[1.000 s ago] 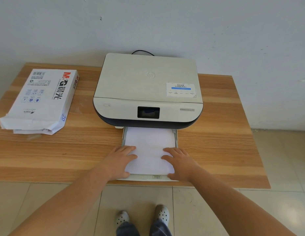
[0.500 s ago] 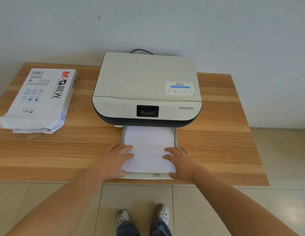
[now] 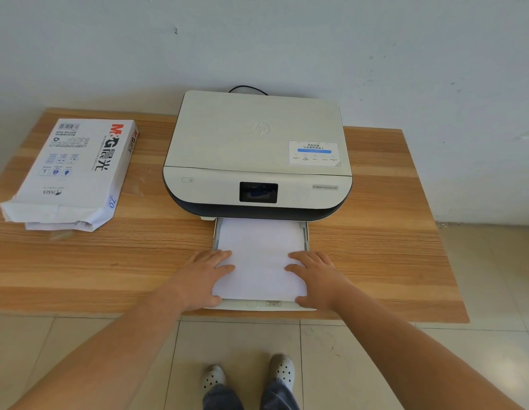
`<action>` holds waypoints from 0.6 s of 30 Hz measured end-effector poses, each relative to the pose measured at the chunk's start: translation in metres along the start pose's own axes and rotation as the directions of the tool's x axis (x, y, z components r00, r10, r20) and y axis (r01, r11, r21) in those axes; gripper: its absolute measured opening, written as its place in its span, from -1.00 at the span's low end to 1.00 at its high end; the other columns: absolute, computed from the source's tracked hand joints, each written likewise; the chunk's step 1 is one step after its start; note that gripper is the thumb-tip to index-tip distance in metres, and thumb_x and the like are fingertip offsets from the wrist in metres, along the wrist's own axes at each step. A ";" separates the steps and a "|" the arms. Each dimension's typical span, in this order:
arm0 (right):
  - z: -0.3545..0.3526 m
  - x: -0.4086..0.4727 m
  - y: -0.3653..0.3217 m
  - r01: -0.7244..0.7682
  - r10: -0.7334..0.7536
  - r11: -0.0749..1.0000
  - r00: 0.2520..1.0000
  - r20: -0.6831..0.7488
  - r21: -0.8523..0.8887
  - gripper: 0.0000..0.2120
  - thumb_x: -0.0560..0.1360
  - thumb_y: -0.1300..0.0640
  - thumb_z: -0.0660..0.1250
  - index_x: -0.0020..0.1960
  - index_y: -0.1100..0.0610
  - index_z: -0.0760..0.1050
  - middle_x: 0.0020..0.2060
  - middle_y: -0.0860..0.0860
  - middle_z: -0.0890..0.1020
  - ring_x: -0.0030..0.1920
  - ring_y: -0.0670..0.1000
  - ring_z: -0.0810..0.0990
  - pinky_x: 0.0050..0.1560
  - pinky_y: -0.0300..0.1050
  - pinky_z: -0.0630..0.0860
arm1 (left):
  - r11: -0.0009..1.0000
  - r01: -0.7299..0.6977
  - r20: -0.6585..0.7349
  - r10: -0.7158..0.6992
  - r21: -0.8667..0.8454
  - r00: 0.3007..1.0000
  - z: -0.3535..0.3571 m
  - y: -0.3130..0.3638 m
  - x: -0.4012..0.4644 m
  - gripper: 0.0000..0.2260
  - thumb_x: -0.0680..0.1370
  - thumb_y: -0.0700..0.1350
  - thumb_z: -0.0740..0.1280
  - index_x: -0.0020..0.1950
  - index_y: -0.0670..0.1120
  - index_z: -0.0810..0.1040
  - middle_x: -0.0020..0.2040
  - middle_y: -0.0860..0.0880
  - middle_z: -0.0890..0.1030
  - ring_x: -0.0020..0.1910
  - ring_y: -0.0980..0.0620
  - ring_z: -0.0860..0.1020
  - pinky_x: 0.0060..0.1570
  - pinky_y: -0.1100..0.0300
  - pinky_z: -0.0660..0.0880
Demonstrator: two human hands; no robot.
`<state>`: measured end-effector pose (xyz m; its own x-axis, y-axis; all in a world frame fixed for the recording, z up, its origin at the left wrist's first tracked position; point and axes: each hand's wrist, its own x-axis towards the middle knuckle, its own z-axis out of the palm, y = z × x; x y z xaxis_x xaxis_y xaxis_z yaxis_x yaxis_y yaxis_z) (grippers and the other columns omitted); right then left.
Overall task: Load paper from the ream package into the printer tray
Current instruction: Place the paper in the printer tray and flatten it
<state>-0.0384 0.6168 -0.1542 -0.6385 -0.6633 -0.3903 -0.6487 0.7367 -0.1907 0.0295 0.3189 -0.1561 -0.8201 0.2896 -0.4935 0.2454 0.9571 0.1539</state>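
**Both hands flat on paper in the printer tray**

Head view: a wooden table [image 3: 375,247] stands against a pale wall, tiled floor below. The printer [image 3: 257,161] sits at centre; its tray [image 3: 257,305] juts toward the lower edge, long axis running top to bottom. The paper [image 3: 259,258] lies inside. The left hand [image 3: 202,276] and right hand [image 3: 318,276] press down, fingers straight. The ream package [image 3: 71,173] lies at left, opened end nearest the viewer.

The paper [image 3: 259,255] runs out of sight under the printer [image 3: 257,155].
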 end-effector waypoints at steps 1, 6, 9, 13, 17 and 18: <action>0.000 0.000 0.000 -0.002 0.002 1.000 1.000 0.000 -0.002 -0.33 0.41 -0.15 0.32 0.47 -0.06 0.24 0.53 -0.01 0.13 0.52 0.04 0.05 0.49 -0.02 -0.13 | 1.000 0.001 -0.001 -0.001 0.002 1.000 0.000 0.000 0.000 -0.34 0.49 0.12 0.27 0.54 0.11 0.09 0.59 0.06 -0.09 0.55 0.04 -0.10 0.49 0.03 -0.20; 0.003 0.000 0.001 -0.009 0.009 1.000 1.000 -0.010 0.010 -0.33 0.40 -0.13 0.33 0.47 -0.04 0.25 0.53 0.00 0.13 0.52 0.05 0.06 0.49 -0.02 -0.13 | 1.000 -0.007 -0.009 0.007 -0.007 1.000 0.001 0.000 0.001 -0.36 0.50 0.13 0.26 0.54 0.11 0.11 0.59 0.05 -0.09 0.55 0.04 -0.10 0.50 0.03 -0.20; 0.004 0.001 0.001 -0.013 0.013 1.000 1.000 -0.008 0.012 -0.30 0.38 -0.15 0.33 0.47 -0.04 0.24 0.53 0.00 0.13 0.52 0.06 0.05 0.49 0.00 -0.13 | 1.000 -0.010 -0.013 0.010 -0.011 1.000 0.002 0.000 0.001 -0.36 0.51 0.14 0.26 0.53 0.11 0.11 0.59 0.05 -0.10 0.55 0.04 -0.10 0.51 0.03 -0.17; 0.005 0.001 0.002 -0.015 0.015 1.000 1.000 0.006 -0.001 -0.27 0.37 -0.16 0.34 0.48 -0.04 0.22 0.54 0.00 0.11 0.52 0.07 0.03 0.50 0.01 -0.13 | 1.000 -0.016 -0.014 0.016 -0.011 1.000 0.002 -0.001 0.001 -0.35 0.51 0.15 0.25 0.54 0.11 0.08 0.59 0.06 -0.11 0.55 0.05 -0.11 0.51 0.03 -0.18; 0.003 -0.001 0.002 -0.017 0.017 1.000 1.000 0.009 0.005 -0.28 0.38 -0.14 0.35 0.48 -0.04 0.22 0.54 0.00 0.10 0.53 0.06 0.02 0.50 -0.01 -0.15 | 1.000 -0.017 -0.019 0.017 -0.016 1.000 0.003 -0.003 0.000 -0.36 0.50 0.15 0.25 0.54 0.12 0.09 0.59 0.06 -0.09 0.55 0.06 -0.11 0.50 0.05 -0.21; 0.003 -0.001 0.002 -0.016 0.016 1.000 1.000 0.008 0.008 -0.28 0.38 -0.14 0.35 0.48 -0.03 0.22 0.54 0.01 0.10 0.53 0.06 0.02 0.49 -0.01 -0.15 | 1.000 -0.018 -0.020 0.018 -0.016 1.000 0.004 -0.003 0.000 -0.36 0.50 0.15 0.25 0.54 0.11 0.10 0.59 0.06 -0.09 0.55 0.06 -0.11 0.49 0.06 -0.21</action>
<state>-0.0377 0.6191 -0.1568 -0.6457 -0.6503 -0.4001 -0.6350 0.7484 -0.1916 0.0301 0.3157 -0.1601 -0.8257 0.3063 -0.4737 0.2520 0.9516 0.1761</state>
